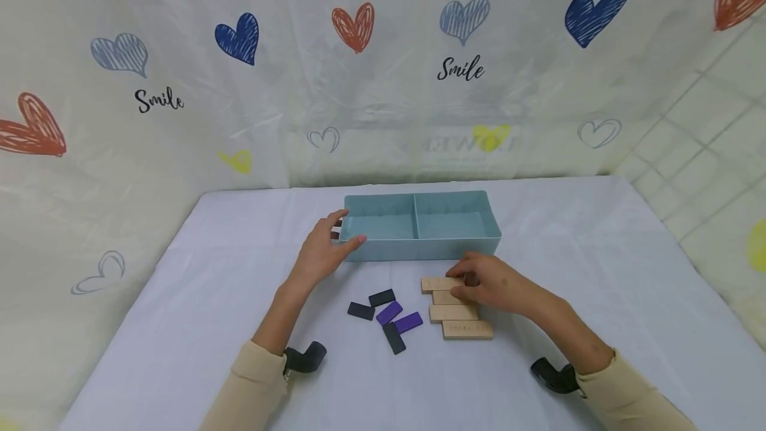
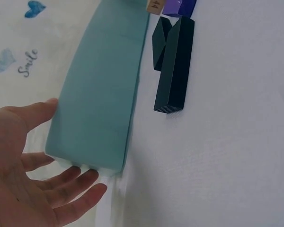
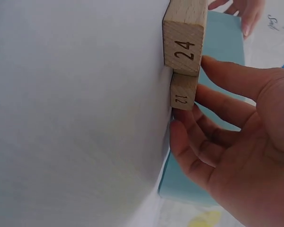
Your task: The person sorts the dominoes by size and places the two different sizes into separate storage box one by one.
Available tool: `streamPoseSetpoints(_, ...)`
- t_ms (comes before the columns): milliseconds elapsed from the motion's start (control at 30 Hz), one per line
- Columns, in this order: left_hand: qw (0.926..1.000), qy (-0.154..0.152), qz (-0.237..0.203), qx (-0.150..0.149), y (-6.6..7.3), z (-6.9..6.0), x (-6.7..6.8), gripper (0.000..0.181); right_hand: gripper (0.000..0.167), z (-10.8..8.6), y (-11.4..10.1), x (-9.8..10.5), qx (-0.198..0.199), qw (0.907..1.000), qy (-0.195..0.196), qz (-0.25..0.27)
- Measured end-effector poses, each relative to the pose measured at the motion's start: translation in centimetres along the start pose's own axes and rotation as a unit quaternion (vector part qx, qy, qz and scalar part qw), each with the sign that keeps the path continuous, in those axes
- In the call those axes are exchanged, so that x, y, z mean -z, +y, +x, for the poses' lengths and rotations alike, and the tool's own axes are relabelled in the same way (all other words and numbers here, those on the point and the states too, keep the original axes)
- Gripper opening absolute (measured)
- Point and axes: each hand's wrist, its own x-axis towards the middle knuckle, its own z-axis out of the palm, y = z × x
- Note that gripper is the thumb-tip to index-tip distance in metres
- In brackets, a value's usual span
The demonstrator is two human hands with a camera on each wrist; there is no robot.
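In the head view, a pale blue two-compartment tray (image 1: 383, 249) stands on the white table. My left hand (image 1: 323, 248) touches its left end, thumb at the front rim, fingers loosely spread along the end wall; the left wrist view shows this hand (image 2: 42, 175) at the tray's corner (image 2: 97, 109). My right hand (image 1: 493, 281) pinches the farthest of several light wooden blocks (image 1: 437, 285), lying in a staggered row before the tray. In the right wrist view, the thumb and fingers of this hand (image 3: 241, 123) partly hide it behind the blocks marked 24 (image 3: 184, 47) and 12 (image 3: 183, 92).
Left of the wooden row lie three black blocks (image 1: 362, 311) and two purple blocks (image 1: 409, 322), loosely scattered. A white cloth covers the table (image 1: 538, 218). Behind it hangs a pale sheet (image 1: 395, 98) printed with hearts. Each wrist carries a black camera mount (image 1: 306, 357).
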Motion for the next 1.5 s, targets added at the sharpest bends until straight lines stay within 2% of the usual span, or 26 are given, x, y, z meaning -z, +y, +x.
streamPoseSetpoints(200, 0.9996, -0.008, -0.028, 0.005, -0.2, 0.0, 0.1, 0.075, 0.021, 0.0, -0.1, -0.1, -0.007, 1.0000, 0.004, 0.002)
streamPoseSetpoints(300, 0.9970, -0.021, -0.073, 0.016, -0.5, 0.1, 0.1, 0.076, 0.019, 0.1, -0.2, 0.0, -0.016, 0.9998, 0.005, 0.010)
streamPoseSetpoints(467, 0.9881, -0.038, -0.145, 0.034, -0.8, 0.1, 0.1, 0.078, 0.020, 0.2, -0.2, 0.0, -0.030, 0.9995, 0.004, 0.012)
streamPoseSetpoints(633, 0.9878, -0.033, -0.148, 0.037, -0.8, 0.1, 0.0, 0.078, 0.023, 0.2, -0.1, -0.1, -0.020, 0.9997, 0.008, 0.009)
streamPoseSetpoints(900, 0.9924, -0.018, -0.116, 0.037, -0.7, 0.2, -0.1, 0.078, 0.024, -0.1, -0.1, 0.1, -0.002, 0.9999, 0.012, 0.007)
streamPoseSetpoints(1133, 0.9893, -0.023, -0.138, 0.043, -1.0, 0.3, -0.1, 0.084, 0.027, -0.2, -0.3, 0.7, 0.007, 0.9997, 0.022, 0.001)
streamPoseSetpoints(1500, 0.9884, -0.024, -0.144, 0.042, -1.0, 0.3, 0.0, 0.086, 0.025, -0.1, -0.4, 1.0, 0.064, 0.9962, 0.059, -0.003)
